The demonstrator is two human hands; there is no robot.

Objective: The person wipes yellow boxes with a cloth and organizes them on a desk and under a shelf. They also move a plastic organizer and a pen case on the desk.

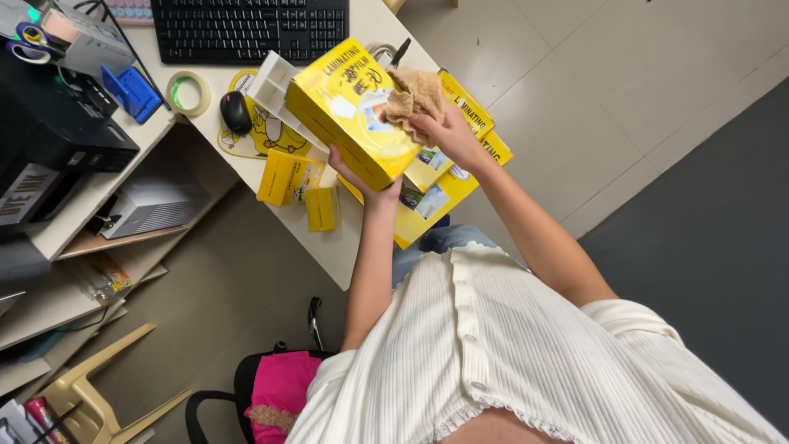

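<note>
Head view: left hand [355,177] grips the near edge of a yellow box [349,111], held above the desk [329,242]. Right hand [448,136] pinches a tan cloth [415,99] against the box top (more yellow boxes [460,177] lie beneath).

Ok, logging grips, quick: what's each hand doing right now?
Left hand: closed on the yellow box, from below.
Right hand: closed on a tan cloth, pressed on the box.

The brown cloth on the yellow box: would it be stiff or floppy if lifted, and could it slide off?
The brown cloth is bunched under the right hand, so it is probably soft and floppy. It looks fuzzy, so likely light. The yellow box, held tilted by the left hand, looks glossy; the cloth might slip if released.
</note>
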